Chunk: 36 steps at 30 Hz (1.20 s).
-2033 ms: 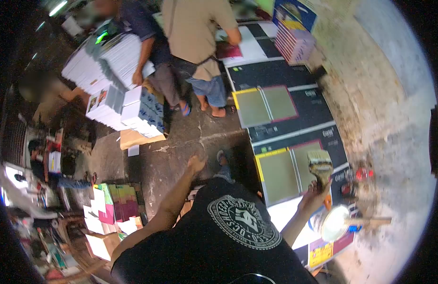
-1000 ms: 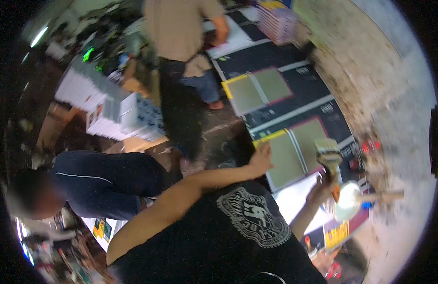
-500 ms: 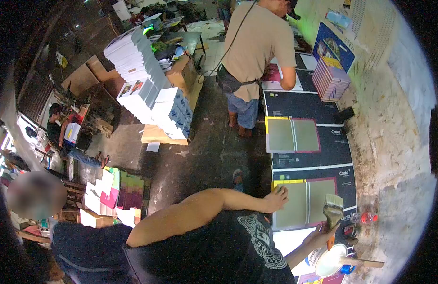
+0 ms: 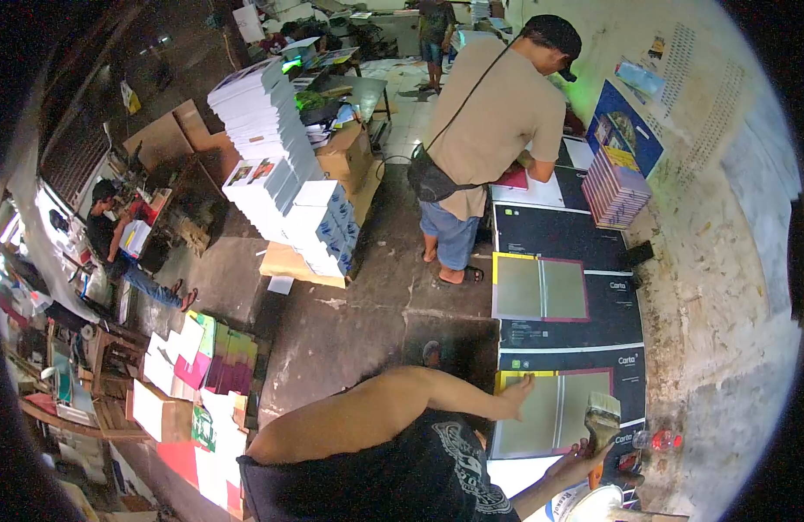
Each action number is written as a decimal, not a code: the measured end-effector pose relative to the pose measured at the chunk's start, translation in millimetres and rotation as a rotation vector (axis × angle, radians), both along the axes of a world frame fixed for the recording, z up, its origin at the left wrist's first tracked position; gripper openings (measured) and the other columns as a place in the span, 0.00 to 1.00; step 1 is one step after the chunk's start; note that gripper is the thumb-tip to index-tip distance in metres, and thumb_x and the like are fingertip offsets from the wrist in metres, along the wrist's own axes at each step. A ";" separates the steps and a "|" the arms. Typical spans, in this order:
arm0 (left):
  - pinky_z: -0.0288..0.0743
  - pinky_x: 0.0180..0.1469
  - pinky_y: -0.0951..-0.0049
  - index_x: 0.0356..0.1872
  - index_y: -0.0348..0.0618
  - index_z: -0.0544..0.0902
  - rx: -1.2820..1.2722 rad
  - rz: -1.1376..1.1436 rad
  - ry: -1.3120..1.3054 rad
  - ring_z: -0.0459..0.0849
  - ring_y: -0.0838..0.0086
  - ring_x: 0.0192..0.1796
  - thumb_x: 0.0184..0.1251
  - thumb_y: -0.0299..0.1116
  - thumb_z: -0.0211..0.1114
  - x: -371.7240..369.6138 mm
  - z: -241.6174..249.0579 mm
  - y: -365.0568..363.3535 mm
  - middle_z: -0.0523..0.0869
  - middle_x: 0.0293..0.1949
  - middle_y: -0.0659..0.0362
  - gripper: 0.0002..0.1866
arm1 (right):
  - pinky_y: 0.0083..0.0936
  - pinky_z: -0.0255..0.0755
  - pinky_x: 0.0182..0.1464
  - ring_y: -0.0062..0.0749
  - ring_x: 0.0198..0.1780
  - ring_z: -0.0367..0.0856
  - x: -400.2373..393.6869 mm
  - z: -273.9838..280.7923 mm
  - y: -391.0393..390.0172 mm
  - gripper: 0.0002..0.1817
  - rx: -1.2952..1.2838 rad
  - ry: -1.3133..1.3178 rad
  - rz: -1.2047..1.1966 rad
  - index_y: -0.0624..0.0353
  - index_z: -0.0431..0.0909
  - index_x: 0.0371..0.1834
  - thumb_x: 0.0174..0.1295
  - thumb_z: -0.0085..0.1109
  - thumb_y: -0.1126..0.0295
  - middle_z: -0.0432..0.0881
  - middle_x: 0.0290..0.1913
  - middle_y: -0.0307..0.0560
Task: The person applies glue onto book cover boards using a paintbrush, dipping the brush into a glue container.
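My right hand (image 4: 574,465) grips a wide paintbrush (image 4: 603,416), its pale bristles pointing up and its orange handle running down through the fingers. Fingers apart, my left hand (image 4: 512,400) is at the left edge of a grey book cover sheet (image 4: 550,419) with yellow and maroon borders. Whether it presses on the sheet cannot be made out. That sheet lies on a black Carta board (image 4: 628,361). Below the brush stands a white tub (image 4: 584,505), partly cut off by the frame, with a wooden stick (image 4: 650,516) beside it.
A second cover sheet (image 4: 541,289) lies farther up the table. Beyond it a person in a tan shirt (image 4: 493,113) leans over the table, near a stack of books (image 4: 615,187). Tall paper stacks (image 4: 267,122) stand left. A clear bottle with red (image 4: 663,440) lies by the wall.
The view has shifted, so the table and both my hands appear lower. The fingers of my left hand look more spread. My right hand still holds the paintbrush upright. The person ahead shows more fully.
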<state>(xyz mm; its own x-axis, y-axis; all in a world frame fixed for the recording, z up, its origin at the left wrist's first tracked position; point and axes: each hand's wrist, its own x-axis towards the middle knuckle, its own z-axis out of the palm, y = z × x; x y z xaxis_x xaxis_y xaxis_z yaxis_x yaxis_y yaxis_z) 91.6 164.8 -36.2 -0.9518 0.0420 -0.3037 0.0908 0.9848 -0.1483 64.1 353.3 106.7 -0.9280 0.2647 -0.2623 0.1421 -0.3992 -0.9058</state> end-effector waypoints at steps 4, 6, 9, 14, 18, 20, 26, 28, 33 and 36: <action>0.50 0.74 0.50 0.66 0.28 0.68 -0.109 -0.148 0.038 0.61 0.49 0.72 0.59 0.71 0.56 -5.1 -16.0 9.5 0.66 0.68 0.39 0.52 | 0.10 0.56 0.26 0.14 0.30 0.65 -1.7 19.9 -23.5 0.27 0.025 -0.064 -0.122 0.55 0.76 0.55 0.68 0.55 0.42 0.72 0.33 0.35; 0.54 0.72 0.49 0.65 0.29 0.70 -0.065 -0.200 0.057 0.64 0.50 0.70 0.60 0.68 0.58 -7.1 -11.5 2.2 0.68 0.66 0.40 0.48 | 0.11 0.58 0.27 0.15 0.30 0.65 1.3 41.4 -35.2 0.26 0.016 -0.071 -0.109 0.56 0.76 0.53 0.69 0.54 0.43 0.73 0.32 0.34; 0.57 0.69 0.48 0.64 0.30 0.71 0.284 -0.225 0.017 0.66 0.53 0.68 0.61 0.64 0.59 -7.8 28.4 -27.1 0.70 0.64 0.40 0.45 | 0.14 0.62 0.27 0.16 0.28 0.64 -13.1 25.3 -28.2 0.25 -0.014 -0.031 -0.105 0.56 0.76 0.55 0.70 0.53 0.45 0.73 0.32 0.33; 0.54 0.71 0.45 0.67 0.26 0.64 0.575 0.010 0.062 0.61 0.50 0.72 0.63 0.58 0.62 5.9 54.6 -79.3 0.65 0.68 0.39 0.45 | 0.28 0.58 0.45 0.24 0.41 0.70 -29.5 -6.9 -2.2 0.26 0.009 0.048 -0.040 0.51 0.76 0.57 0.67 0.56 0.44 0.78 0.46 0.35; 0.40 0.78 0.44 0.73 0.24 0.55 0.487 0.235 0.123 0.44 0.51 0.80 0.61 0.54 0.66 21.6 15.0 -65.2 0.52 0.77 0.40 0.51 | 0.29 0.58 0.48 0.26 0.44 0.69 -38.4 -18.1 -6.4 0.27 0.021 0.010 -0.032 0.49 0.74 0.62 0.69 0.53 0.44 0.77 0.49 0.37; 0.37 0.79 0.46 0.73 0.25 0.54 0.432 0.165 0.179 0.42 0.53 0.81 0.61 0.55 0.66 23.8 17.6 -60.6 0.51 0.77 0.41 0.52 | 0.30 0.58 0.50 0.27 0.45 0.69 -42.1 -24.8 -9.3 0.27 -0.007 0.012 -0.025 0.48 0.73 0.64 0.70 0.52 0.45 0.76 0.50 0.38; 0.36 0.77 0.41 0.60 0.34 0.78 0.428 0.023 0.227 0.41 0.54 0.81 0.60 0.55 0.66 29.0 33.0 -68.3 0.54 0.78 0.48 0.36 | 0.32 0.58 0.57 0.30 0.49 0.69 -33.1 -12.1 -32.1 0.29 0.050 0.078 0.003 0.47 0.69 0.68 0.70 0.51 0.44 0.75 0.55 0.41; 0.43 0.75 0.41 0.53 0.41 0.85 0.542 0.073 0.200 0.49 0.55 0.79 0.60 0.54 0.66 31.0 62.0 -100.0 0.62 0.75 0.50 0.29 | 0.39 0.56 0.62 0.34 0.56 0.68 -23.6 11.2 -41.0 0.29 0.045 0.074 0.091 0.48 0.69 0.69 0.70 0.50 0.44 0.73 0.60 0.43; 0.79 0.50 0.61 0.42 0.48 0.90 1.032 0.720 0.567 0.87 0.66 0.46 0.63 0.46 0.67 84.0 45.6 -184.3 0.89 0.41 0.50 0.15 | 0.39 0.54 0.65 0.35 0.58 0.67 -23.5 17.0 -53.3 0.30 0.061 -0.030 0.092 0.49 0.70 0.67 0.69 0.50 0.42 0.73 0.61 0.45; 0.83 0.36 0.66 0.37 0.47 0.90 0.932 1.045 0.648 0.89 0.68 0.28 0.65 0.45 0.68 168.6 36.2 -240.1 0.90 0.30 0.53 0.13 | 0.36 0.57 0.59 0.30 0.52 0.67 -49.7 -27.0 -27.1 0.31 0.043 -0.033 0.115 0.52 0.72 0.62 0.66 0.54 0.40 0.75 0.56 0.42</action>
<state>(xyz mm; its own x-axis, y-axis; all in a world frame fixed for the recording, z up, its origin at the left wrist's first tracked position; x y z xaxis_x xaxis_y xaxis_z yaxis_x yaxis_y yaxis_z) 260.2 -75.3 0.0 -0.6303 -0.7716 -0.0860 -0.5103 0.3282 0.7949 14.4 326.2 79.6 -0.9439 0.1687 -0.2837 0.2145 -0.3399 -0.9157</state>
